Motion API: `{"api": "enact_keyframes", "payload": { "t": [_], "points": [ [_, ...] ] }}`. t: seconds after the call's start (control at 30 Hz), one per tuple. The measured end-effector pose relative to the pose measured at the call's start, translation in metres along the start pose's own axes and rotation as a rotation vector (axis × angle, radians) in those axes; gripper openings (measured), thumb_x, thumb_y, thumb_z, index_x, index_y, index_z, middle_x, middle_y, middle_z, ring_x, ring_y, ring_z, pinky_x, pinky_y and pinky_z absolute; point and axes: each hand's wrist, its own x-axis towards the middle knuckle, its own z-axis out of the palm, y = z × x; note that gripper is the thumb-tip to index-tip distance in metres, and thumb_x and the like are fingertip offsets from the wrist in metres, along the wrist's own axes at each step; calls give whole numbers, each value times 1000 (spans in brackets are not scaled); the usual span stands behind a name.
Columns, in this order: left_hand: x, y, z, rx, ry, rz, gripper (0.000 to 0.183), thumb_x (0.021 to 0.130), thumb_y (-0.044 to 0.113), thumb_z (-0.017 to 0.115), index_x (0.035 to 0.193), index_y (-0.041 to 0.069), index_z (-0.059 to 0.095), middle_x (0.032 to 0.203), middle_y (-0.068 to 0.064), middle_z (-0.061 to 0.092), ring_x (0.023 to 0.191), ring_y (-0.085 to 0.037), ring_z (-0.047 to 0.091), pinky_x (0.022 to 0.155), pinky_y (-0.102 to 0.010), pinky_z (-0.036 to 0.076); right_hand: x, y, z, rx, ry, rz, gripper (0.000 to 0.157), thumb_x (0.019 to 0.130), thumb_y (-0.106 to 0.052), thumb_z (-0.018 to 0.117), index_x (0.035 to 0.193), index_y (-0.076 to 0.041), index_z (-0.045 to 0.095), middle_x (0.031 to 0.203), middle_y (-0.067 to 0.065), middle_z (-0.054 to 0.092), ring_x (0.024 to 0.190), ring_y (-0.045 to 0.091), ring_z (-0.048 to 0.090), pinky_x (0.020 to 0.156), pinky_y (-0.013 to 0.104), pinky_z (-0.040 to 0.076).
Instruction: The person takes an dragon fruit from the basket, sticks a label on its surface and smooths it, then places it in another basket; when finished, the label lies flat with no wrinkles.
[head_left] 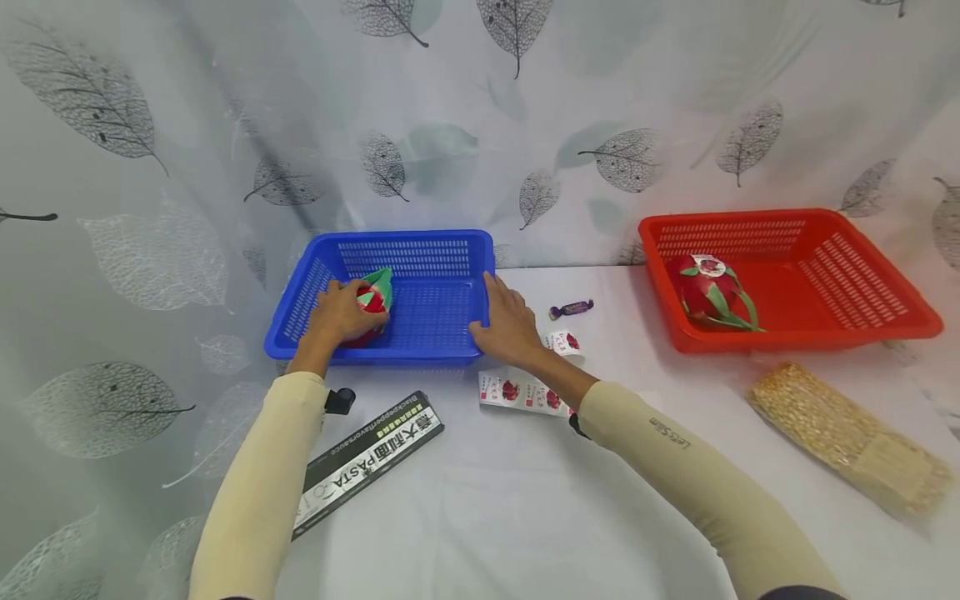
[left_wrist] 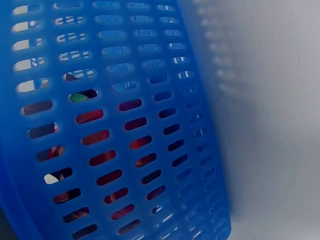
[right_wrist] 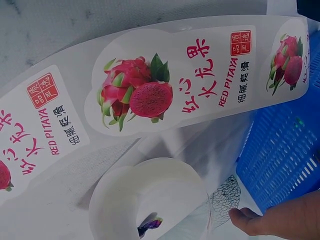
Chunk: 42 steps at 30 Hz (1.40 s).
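My left hand (head_left: 339,315) reaches into the left end of the blue basket (head_left: 438,354) and grips a red dragon fruit (head_left: 378,293) with green leaf tips. Its fingers cover part of the fruit. In the left wrist view, red and green patches of the fruit (left_wrist: 96,137) show through the slots of the basket wall (left_wrist: 120,105). At the basket's right side, my right hand (head_left: 510,323) holds the rim, thumb over the inner side and fingers along the outside. Part of this hand (right_wrist: 280,220) appears at the lower right in the right wrist view.
A strip of dragon fruit stickers (head_left: 525,393) lies under my right wrist, near a purple wrapped candy (head_left: 572,309). A pasta box (head_left: 375,454) sits by my left forearm. To the right are a red basket (head_left: 795,337), another dragon fruit (head_left: 708,292) inside it, and a bag of grains (head_left: 832,425).
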Motion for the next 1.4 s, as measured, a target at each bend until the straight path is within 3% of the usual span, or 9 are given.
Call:
{"api": "enact_keyframes", "payload": {
  "t": [0.2, 0.5, 0.6, 0.73, 0.9, 1.07, 1.23, 1.4],
  "points": [
    [-1, -3, 0, -10, 29, 4, 80, 92, 46, 72, 156, 7, 44, 141, -33, 40, 126, -50, 43, 100, -68, 50, -2, -3, -2, -4, 7, -4, 88, 100, -26, 58, 171, -11, 9, 177, 15, 15, 159, 43, 23, 127, 62, 23],
    [0, 1, -4, 28, 82, 23, 79, 92, 47, 71, 156, 8, 46, 144, -34, 38, 127, -52, 41, 98, -71, 51, -3, -2, -2, -23, 9, 12, 88, 101, -27, 59, 172, -12, 9, 177, 14, 15, 160, 44, 22, 127, 62, 23],
    [-5, 7, -13, 6, 122, 32, 79, 92, 48, 72, 156, 10, 46, 147, -34, 37, 129, -52, 41, 98, -71, 51, -3, 0, -1, -16, 7, 12, 89, 100, -26, 60, 171, -11, 9, 177, 15, 15, 159, 44, 21, 127, 63, 23],
    [-20, 23, -38, -59, 195, 58, 77, 92, 49, 72, 156, 13, 48, 150, -32, 37, 131, -53, 42, 96, -72, 52, -2, 1, -1, -14, 10, 11, 89, 100, -26, 60, 171, -12, 10, 177, 16, 16, 159, 45, 21, 127, 63, 23],
    [-52, 47, -74, -178, 240, 86, 80, 93, 54, 72, 159, 16, 47, 148, -28, 41, 129, -50, 50, 93, -68, 57, -1, 1, -1, -18, 10, 7, 88, 101, -28, 58, 172, -13, 8, 177, 15, 15, 159, 45, 20, 127, 62, 22],
    [-97, 67, -91, -261, 232, 160, 79, 92, 54, 76, 157, 18, 50, 144, -24, 45, 126, -45, 52, 88, -63, 61, -1, -2, -2, -10, 1, 6, 88, 101, -30, 57, 172, -13, 8, 178, 14, 14, 160, 45, 19, 128, 63, 20],
    [-145, 83, -88, -320, 178, 286, 71, 91, 48, 81, 151, 19, 57, 137, -18, 50, 118, -37, 55, 78, -51, 64, -1, -2, -3, -18, 0, 11, 88, 102, -30, 58, 172, -14, 8, 178, 13, 14, 160, 44, 18, 127, 63, 20],
    [-191, 100, -61, -322, 94, 329, 71, 87, 45, 86, 150, 25, 59, 140, -10, 49, 111, -35, 62, 75, -43, 66, -2, 2, -4, -9, 1, -4, 88, 100, -32, 58, 172, -13, 10, 178, 13, 15, 159, 45, 20, 126, 64, 22]
  ]
}}
